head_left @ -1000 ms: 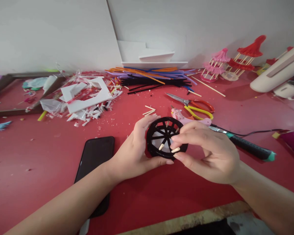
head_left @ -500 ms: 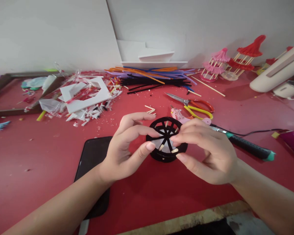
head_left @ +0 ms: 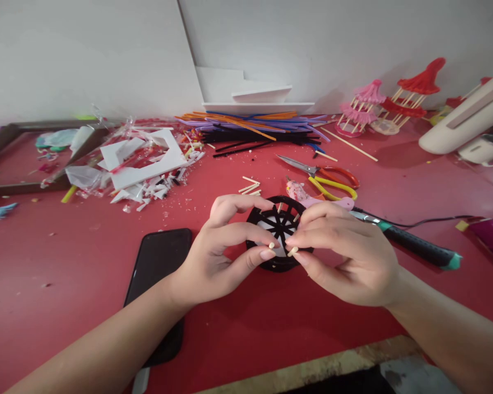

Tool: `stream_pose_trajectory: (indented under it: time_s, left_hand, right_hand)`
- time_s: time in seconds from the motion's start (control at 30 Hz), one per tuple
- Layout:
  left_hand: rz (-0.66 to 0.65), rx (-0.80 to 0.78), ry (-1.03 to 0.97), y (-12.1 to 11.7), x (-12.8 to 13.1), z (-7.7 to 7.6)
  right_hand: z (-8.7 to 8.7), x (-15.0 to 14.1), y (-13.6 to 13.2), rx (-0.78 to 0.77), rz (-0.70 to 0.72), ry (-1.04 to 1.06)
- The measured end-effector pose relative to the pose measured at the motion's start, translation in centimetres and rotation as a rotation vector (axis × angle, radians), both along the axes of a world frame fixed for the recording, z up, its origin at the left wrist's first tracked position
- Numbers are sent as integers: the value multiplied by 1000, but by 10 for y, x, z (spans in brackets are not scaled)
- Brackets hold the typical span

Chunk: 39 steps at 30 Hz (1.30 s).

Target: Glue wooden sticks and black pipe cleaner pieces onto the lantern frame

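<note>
A round black frame [head_left: 278, 221] with spokes and a pale base lies on the table between my hands, apparently wrapped in pipe cleaner. Short wooden sticks stand in it, and their pale ends show at the near rim. My left hand [head_left: 230, 249] pinches one wooden stick [head_left: 271, 245] between thumb and index finger, with its other fingers curved over the frame's left side. On the right, the thumb and index finger of my right hand [head_left: 345, 249] close around a second wooden stick [head_left: 293, 251]. The frame's right edge is partly hidden behind that hand.
A black phone [head_left: 160, 257] lies under my left forearm. Beyond the frame are loose sticks [head_left: 250, 186], scissors [head_left: 332, 180], a pink glue gun [head_left: 298, 191] and a black-handled tool [head_left: 423, 246]. Pipe cleaners [head_left: 250, 128], white foam scraps [head_left: 148, 158] and small tiered models [head_left: 361, 106] sit further back.
My left fingertips have moved down and right onto the near-left stick. My right thumb and index finger have closed in on the other stick. The frame has shifted slightly left.
</note>
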State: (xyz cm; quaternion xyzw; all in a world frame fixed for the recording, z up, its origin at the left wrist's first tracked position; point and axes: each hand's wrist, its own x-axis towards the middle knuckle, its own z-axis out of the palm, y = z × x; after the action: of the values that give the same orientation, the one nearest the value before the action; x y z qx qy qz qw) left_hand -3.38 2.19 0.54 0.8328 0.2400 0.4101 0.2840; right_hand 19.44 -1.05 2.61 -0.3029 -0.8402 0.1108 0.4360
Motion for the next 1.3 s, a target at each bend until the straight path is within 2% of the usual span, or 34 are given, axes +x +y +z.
stream_pose_trajectory:
  time_s: [0.67,1.03,1.3]
  left_hand:
    - [34,66,71,1,1,0]
    - [3,40,68,-1,-1,-1]
    - [52,69,202,1,-5,1]
  right_hand:
    - [-2,-1,2,39,5,13]
    - [-3,2,1,-28,29,0]
    - [-4,7,3,-26,66,-35]
